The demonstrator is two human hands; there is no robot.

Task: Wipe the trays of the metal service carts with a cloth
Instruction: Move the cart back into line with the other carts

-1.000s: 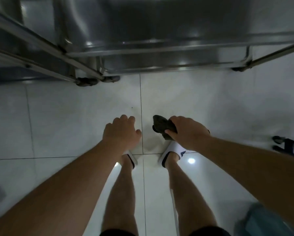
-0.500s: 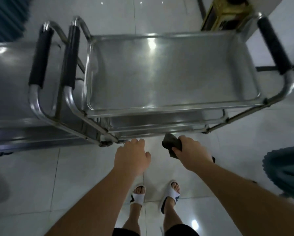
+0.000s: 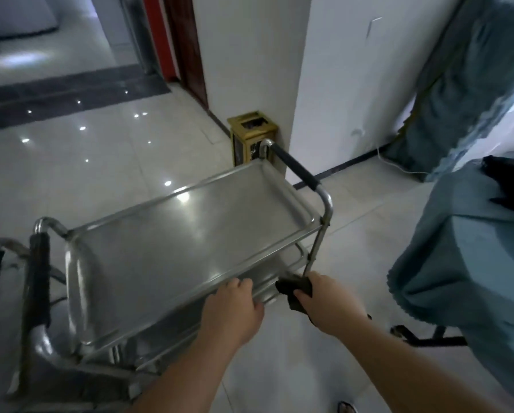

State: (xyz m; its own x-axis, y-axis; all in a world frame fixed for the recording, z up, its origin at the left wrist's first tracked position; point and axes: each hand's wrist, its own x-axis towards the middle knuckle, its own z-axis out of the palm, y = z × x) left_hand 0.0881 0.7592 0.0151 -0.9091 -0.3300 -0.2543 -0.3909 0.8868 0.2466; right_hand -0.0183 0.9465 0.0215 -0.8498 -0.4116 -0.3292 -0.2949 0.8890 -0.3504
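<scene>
The floor (image 3: 106, 162) fills the upper left of the frame, pale glossy tile dotted with light reflections. A teal drape (image 3: 464, 263) hangs down the right edge, and a white pillar (image 3: 249, 70) stands top centre with a gold bin (image 3: 251, 141) at its foot.

Your cart (image 3: 324, 222) sits across the middle, its top tray (image 3: 172, 248) bare and shiny. A lower tray (image 3: 282, 268) shows under the near edge. A second cart (image 3: 8, 293) crowds the lower left, its handle just beside the first cart's.

Your left hand (image 3: 234, 311) is curled over the near rim of the top tray, gripping it. Your right hand (image 3: 328, 296) is clenched around the dark cloth (image 3: 294, 290), which sits bunched at the near right corner of the cart, close to the upright post and level with the lower tray. Whether the cloth touches metal, you cannot tell from here.

Watch these risks. The cart probably rolls, so a hard wipe could push it into the bin or pillar beyond; keep your left hand braced. The two carts stand so close that a shove may knock them together. The cloth is wadded small, so it may skip the tray corners unless you spread it. The drape at right hangs near your elbow and could snag.
</scene>
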